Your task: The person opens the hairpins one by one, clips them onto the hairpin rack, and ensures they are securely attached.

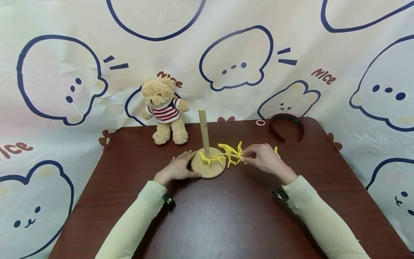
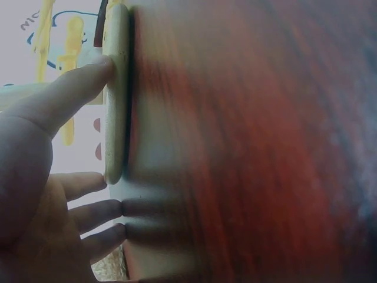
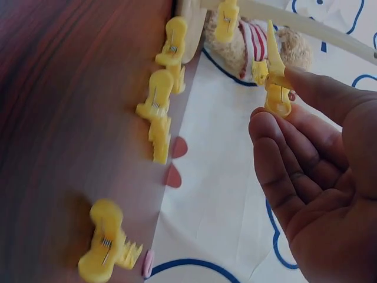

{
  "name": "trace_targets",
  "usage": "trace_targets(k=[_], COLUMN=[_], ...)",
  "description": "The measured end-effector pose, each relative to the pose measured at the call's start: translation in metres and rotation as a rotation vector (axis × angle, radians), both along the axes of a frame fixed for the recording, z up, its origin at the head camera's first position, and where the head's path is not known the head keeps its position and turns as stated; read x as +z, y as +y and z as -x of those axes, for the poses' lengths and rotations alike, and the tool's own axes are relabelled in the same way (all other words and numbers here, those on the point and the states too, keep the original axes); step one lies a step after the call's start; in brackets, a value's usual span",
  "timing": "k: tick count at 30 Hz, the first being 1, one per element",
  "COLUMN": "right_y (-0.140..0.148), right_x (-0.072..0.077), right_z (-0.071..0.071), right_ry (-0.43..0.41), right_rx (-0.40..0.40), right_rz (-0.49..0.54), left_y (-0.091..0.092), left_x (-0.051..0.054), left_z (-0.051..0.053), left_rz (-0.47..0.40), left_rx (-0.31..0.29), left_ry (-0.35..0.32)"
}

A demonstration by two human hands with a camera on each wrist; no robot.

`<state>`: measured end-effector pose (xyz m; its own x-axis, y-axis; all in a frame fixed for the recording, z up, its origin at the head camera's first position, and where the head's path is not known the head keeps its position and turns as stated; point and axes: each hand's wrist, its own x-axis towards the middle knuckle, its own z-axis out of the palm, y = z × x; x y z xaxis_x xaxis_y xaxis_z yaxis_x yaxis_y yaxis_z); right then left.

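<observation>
A round wooden base with an upright post, the wooden stand [image 1: 204,131], is steadied by my left hand [image 1: 177,168]. The thumb and index finger grip the rim of its base [image 2: 119,118] from two sides. My right hand [image 1: 266,160] pinches a yellow claw clip [image 3: 275,88] between thumb and fingertips, to the right of the stand. Some yellow clips [image 1: 211,159] sit on the base around the foot of the post. More yellow clips [image 3: 156,94] lie on the table beside the base, and another yellow clip [image 3: 100,242] lies apart, partly behind my right hand in the head view.
A teddy bear [image 1: 165,111] in a striped shirt sits at the back left of the dark brown table [image 1: 207,223]. Toward the back right lie a dark red headband [image 1: 286,118] and a small pink ring [image 1: 260,123]. A printed cloth hangs behind the table.
</observation>
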<state>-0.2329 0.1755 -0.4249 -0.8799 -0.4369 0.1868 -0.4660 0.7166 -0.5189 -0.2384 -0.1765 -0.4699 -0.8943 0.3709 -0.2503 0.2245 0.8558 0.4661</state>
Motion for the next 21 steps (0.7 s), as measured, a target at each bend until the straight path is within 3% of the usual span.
trace_targets(k=[21], right_y=[-0.043], right_x=[0.004], right_z=[0.012], right_ry=[0.011], right_rx=[0.085], right_rz=[-0.043], left_y=[0.000], left_x=[0.000], left_z=[-0.001], left_rz=[0.012], left_rx=[0.002], left_ry=[-0.007])
